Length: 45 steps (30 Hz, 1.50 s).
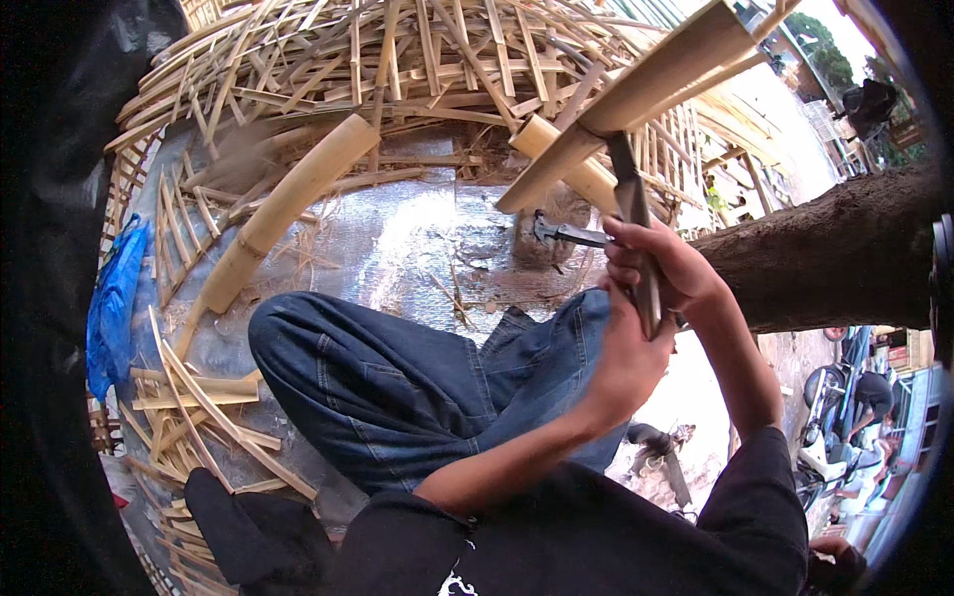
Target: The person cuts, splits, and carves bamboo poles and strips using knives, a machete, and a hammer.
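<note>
Both of my hands are closed on a long dark knife [632, 189], one above the other. My right hand [661, 256] wraps round its middle, and my left hand [631, 358] grips the lower end, slightly blurred. The upper end of the blade meets a split bamboo piece [666, 74], which slants up to the right. Behind it rests a round bamboo tube [566, 164]. A dark metal hand tool [566, 233] lies just left of my right hand; its exact kind is unclear.
Many bamboo strips [427, 60] are piled at the far side. A thick bamboo pole [288, 214] leans at left, near a blue plastic sheet [117, 308]. More strips [214, 397] lie lower left. A tree trunk [825, 248] stands at right; beyond it are a motorbike [820, 407] and people.
</note>
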Each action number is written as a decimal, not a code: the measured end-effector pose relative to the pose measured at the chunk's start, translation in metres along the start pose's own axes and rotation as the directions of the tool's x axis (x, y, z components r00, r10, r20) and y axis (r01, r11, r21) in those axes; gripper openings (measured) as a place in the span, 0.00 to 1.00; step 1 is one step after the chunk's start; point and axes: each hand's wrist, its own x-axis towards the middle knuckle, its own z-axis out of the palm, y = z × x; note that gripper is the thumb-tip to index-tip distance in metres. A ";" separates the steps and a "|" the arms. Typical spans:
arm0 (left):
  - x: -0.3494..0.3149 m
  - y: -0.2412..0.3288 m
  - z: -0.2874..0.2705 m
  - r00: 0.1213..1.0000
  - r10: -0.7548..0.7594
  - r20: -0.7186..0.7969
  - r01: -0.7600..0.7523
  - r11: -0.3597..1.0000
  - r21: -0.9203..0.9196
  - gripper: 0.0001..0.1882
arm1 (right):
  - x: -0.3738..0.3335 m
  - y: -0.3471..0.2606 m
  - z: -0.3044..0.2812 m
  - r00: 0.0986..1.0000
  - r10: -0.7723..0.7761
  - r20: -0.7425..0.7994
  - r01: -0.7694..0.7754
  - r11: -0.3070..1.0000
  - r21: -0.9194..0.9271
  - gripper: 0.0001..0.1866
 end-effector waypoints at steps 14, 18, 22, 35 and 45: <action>0.088 -0.037 -0.020 0.795 -0.238 0.559 0.578 0.576 -0.577 0.08 | 0.062 -0.018 -0.009 0.946 0.254 -0.204 -0.299 0.925 -0.235 0.17; 0.119 -0.055 -0.003 0.764 0.078 0.640 0.510 0.533 -0.675 0.15 | 0.076 -0.026 -0.019 0.941 0.131 -0.312 -0.285 0.804 -0.522 0.13; 0.146 -0.079 -0.015 0.663 0.255 0.704 0.493 0.559 -0.667 0.16 | 0.092 -0.027 -0.017 0.935 -0.039 -0.353 -0.232 0.686 -0.689 0.12; 0.221 -0.089 -0.034 0.451 0.553 0.701 0.491 0.502 -0.712 0.13 | 0.137 -0.043 0.003 0.845 -0.361 -0.393 -0.267 0.352 -0.897 0.13; 0.154 -0.161 -0.047 0.713 0.381 0.588 0.609 0.077 -0.789 0.11 | 0.144 0.051 -0.051 0.861 -0.188 -0.472 -0.417 0.270 -0.868 0.17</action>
